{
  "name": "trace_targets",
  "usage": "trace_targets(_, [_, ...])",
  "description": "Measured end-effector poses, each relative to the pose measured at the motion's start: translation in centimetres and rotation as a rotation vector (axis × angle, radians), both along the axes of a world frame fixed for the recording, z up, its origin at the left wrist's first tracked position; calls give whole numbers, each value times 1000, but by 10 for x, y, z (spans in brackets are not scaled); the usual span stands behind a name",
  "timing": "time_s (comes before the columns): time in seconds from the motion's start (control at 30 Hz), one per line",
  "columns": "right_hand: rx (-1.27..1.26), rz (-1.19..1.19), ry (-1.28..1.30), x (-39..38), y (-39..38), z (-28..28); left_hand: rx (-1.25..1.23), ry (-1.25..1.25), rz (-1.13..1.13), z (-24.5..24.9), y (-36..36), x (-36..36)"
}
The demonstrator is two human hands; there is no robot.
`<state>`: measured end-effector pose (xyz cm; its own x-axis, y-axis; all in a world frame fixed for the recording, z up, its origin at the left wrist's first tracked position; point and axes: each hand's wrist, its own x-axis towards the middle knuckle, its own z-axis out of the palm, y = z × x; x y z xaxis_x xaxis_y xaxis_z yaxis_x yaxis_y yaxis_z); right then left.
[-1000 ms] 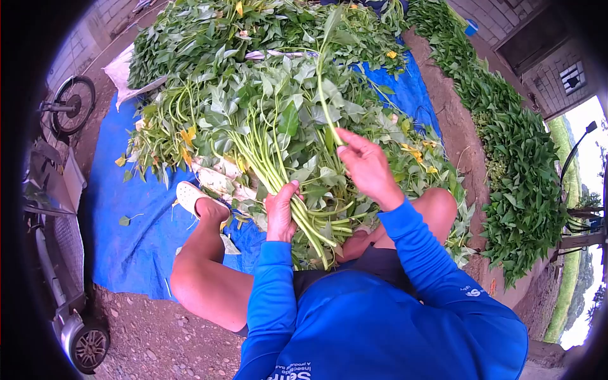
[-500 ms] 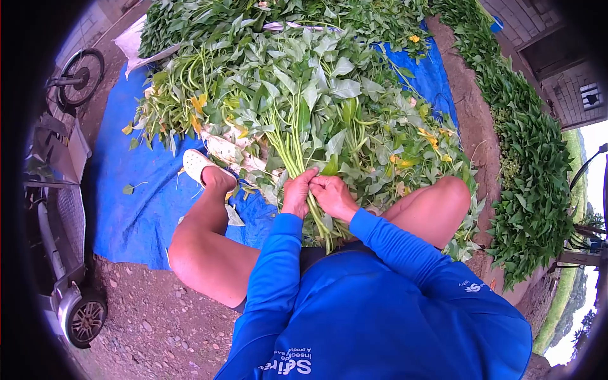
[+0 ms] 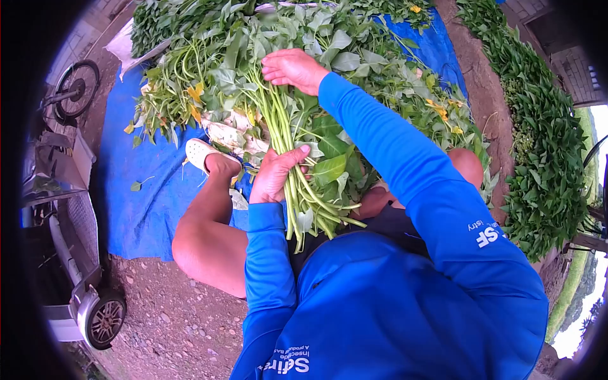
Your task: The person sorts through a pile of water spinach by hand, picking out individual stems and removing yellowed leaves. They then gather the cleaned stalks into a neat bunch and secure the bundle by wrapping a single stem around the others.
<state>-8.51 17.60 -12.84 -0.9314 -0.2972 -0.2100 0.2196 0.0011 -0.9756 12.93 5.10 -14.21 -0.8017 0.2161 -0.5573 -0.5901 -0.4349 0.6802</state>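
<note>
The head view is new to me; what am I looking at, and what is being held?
There is no robot here: a person works with bare hands, and the picture comes from a camera worn on their head, looking forward and down. The left hand grips a bundle of green stems. The right hand is at the bundle's leafy end, fingers extended; whether it touches is hard to tell. Around them, a heap of leafy greens lies on a blue sheet.
</note>
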Motion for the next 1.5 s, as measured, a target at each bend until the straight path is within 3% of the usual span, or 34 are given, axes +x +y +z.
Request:
trace_targets(0.1, [442,-134,541,39,36,69,26,15,30,-5,-9,-3])
trace_targets(0.13, [337,-28,578,61,51,81,26,32,30,-1,-10,-4])
trace_targets(0.2, [244,280,374,131,69,108,49,48,56,-2,-13,-5])
trace_targets(0.27, [382,474,577,184,80,99,46,57,63,-2,-12,-10])
trace_targets(0.3, [440,413,651,206,81,78,30,53,61,-1,-11,-12])
trace_targets(0.43, [671,304,469,256,83,50,-35,54,88,1,-4,-13])
trace_targets(0.53, [689,70,721,270,76,27,-89,69,142,-1,1,-16])
trace_targets(0.77, [634,-29,1107,263,76,7,-119,55,266,-12,4,-22])
trace_targets(0.93, [478,146,985,286,92,44,-176,15,330,-5,3,-27])
trace_targets(1.0, [486,94,970,287,121,56,-151,64,298,-7,-7,-30])
trace_targets(1.07, [685,-4,899,271,179,57,-152,116,251,8,-18,-26])
trace_targets(1.1, [1141,-132,961,256,200,63,-171,106,206,9,-26,-25])
trace_targets(1.17, [1266,-359,751,245,209,84,-170,119,137,24,-27,-21])
trace_targets(1.23, [563,-462,344,225,181,104,-230,147,35,36,-24,-19])
trace_targets(1.3, [65,-264,289,211,132,102,-266,130,-29,42,-17,-17])
trace_targets(1.43, [-158,-303,306,108,55,34,-194,148,-139,71,-15,0])
trace_targets(1.5, [-279,-44,-102,72,42,29,-245,88,-201,79,-28,-2])
